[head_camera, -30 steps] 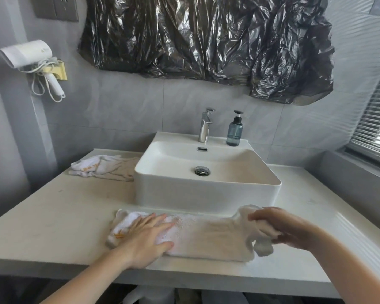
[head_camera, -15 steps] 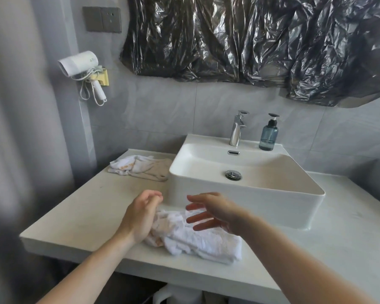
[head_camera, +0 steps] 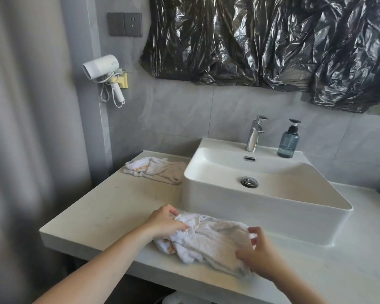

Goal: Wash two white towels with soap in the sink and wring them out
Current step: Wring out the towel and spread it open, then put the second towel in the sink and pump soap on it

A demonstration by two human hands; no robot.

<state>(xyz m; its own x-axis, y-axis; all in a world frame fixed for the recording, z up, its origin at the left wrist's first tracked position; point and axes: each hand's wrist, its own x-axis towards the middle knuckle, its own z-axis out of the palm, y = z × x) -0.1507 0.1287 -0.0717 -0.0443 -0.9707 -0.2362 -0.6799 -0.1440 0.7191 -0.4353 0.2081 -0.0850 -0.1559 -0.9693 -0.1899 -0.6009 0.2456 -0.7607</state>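
White towel (head_camera: 208, 240): crumpled heap on the counter (head_camera: 110, 205), at its front edge, just before the sink (head_camera: 272, 207); touching the counter, outside the basin. Orange marking shows at its lower left fold.

Left hand (head_camera: 165, 222): at the heap's left end, fingers curled into the cloth, grasping a bunched fold.

Right hand (head_camera: 261, 253): at the heap's right end, thumb and fingers bent around the cloth's edge, pinching it.

Second towel (head_camera: 149, 170): white with orange print, rumpled, lying on the counter's back left corner, just beside the sink's left wall; a beige part of it or a beige cloth lies against it, cannot tell which.

Sink: white rectangular vessel basin, standing on the counter; chrome drain plug (head_camera: 249, 181) in its floor.

Tap (head_camera: 256, 133): chrome, upright, on the basin's rear ledge.

Soap bottle (head_camera: 288, 141): blue-grey pump dispenser, upright, just right of the tap on that ledge.

Hairdryer (head_camera: 103, 73): white, in a yellow wall holder, left of the sink.

Black plastic sheet (head_camera: 261, 40): crinkled, spread on the wall above.
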